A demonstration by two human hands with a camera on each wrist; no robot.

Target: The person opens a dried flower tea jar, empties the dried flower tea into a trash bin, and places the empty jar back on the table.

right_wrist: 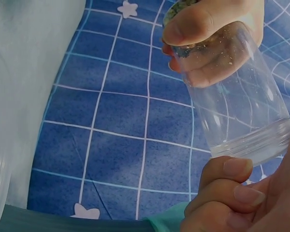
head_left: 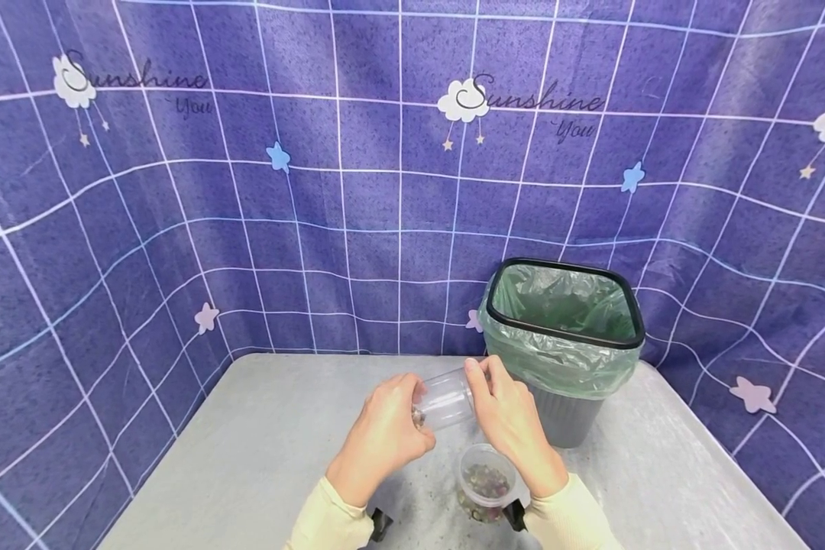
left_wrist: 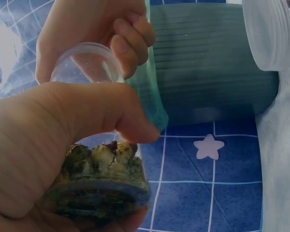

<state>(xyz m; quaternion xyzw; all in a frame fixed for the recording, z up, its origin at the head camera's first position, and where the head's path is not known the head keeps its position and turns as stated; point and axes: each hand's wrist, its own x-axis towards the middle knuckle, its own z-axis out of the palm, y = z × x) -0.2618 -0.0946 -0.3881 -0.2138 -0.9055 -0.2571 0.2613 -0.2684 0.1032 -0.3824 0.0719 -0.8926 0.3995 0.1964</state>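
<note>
My left hand (head_left: 389, 420) grips the closed-end half of a clear plastic jar (head_left: 448, 399), which is tilted with its threaded end toward my right hand (head_left: 512, 416). Dried flower buds (left_wrist: 104, 157) lie in the end held by the left hand, partly covered by its thumb and fingers. At the threaded end, the right hand's curled fingers (right_wrist: 234, 169) and thumb hold the jar's rim. A second clear jar (head_left: 486, 500), upright with dried buds inside, stands on the table below the right wrist.
Behind the right hand stands a grey ribbed bin (head_left: 565, 412) with a black rim and a green liner bag (head_left: 557, 359). The grey table (head_left: 275, 435) meets a blue grid-patterned curtain (head_left: 371, 252) at its back and sides.
</note>
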